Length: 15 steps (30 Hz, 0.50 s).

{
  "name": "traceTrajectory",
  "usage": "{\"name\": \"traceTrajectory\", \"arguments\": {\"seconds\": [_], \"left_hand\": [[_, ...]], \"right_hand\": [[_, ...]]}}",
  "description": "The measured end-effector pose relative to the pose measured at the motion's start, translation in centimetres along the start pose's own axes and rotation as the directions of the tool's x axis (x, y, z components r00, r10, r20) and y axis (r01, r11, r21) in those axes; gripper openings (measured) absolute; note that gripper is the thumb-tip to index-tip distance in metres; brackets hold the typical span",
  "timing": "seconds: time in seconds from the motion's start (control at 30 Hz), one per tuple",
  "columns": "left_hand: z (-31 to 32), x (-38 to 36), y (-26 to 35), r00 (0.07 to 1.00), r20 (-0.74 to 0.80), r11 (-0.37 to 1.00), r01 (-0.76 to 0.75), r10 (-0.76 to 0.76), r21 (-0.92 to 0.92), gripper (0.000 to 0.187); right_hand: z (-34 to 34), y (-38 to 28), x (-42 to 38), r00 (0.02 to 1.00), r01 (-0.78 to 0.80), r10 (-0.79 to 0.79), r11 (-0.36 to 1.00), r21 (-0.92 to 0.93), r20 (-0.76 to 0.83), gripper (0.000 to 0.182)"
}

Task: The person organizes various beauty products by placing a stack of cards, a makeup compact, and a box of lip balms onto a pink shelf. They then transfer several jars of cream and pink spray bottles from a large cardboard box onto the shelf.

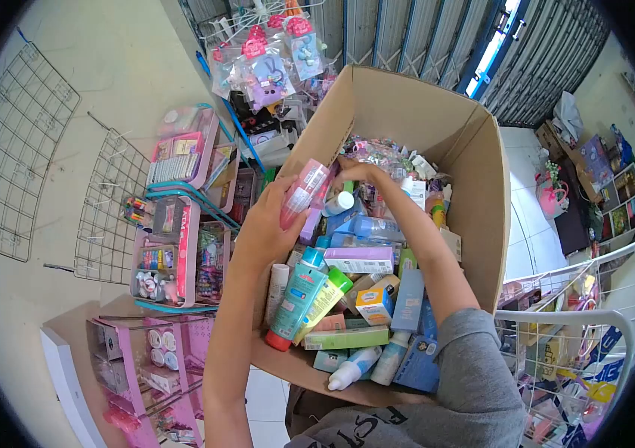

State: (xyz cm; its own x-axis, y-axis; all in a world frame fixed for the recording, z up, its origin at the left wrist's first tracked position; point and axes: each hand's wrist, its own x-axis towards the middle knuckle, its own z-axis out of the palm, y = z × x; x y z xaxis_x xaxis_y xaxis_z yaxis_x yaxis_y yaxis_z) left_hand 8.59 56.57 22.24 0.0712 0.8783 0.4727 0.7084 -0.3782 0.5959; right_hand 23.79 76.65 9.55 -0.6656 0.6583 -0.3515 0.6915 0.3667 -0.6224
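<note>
My left hand [267, 222] is closed around a pink bottle [307, 188] with a pale printed label, raised over the left wall of a large cardboard box [400, 93]. My right hand [356, 173] reaches into the box beside it, fingers curled down among the goods; what they grip is partly hidden. Close below lies a white-capped bottle [338, 203]. Nearer me in the box are a teal bottle with a red cap [299, 302], a yellow tube with a green cap [323, 302], a purple-white carton [358, 260], a green carton [347, 338] and a blue carton [408, 300].
Wire grid panels [112, 201] lean on the left wall. Pink shelves [134, 366] and stacked trays [187, 246] of small goods stand left of the box. Packaged items [265, 75] hang behind it. A white wire basket [609, 317] is at right.
</note>
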Motion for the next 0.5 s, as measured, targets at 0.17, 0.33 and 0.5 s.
{"name": "traceTrajectory", "arguments": {"seconds": [0.17,0.33,0.5], "left_hand": [[-0.2,0.0,0.3,0.999,0.009,0.999,0.032,-0.032,-0.004,0.044],[0.2,-0.1,-0.3,0.997,-0.039,0.996,-0.059,0.062,0.064,0.045],[-0.5,-0.3,0.7,0.992,-0.028,0.983,0.118,-0.122,-0.139,0.044]], "right_hand": [[1.8,3.9,4.0,0.990,0.136,-0.130,0.780,0.611,-0.054,0.059],[-0.9,1.5,0.6,0.999,0.016,0.008,0.883,0.469,-0.050,0.034],[-5.1,-4.2,-5.4,0.939,0.185,-0.207,0.977,-0.104,-0.275,0.034]]}}
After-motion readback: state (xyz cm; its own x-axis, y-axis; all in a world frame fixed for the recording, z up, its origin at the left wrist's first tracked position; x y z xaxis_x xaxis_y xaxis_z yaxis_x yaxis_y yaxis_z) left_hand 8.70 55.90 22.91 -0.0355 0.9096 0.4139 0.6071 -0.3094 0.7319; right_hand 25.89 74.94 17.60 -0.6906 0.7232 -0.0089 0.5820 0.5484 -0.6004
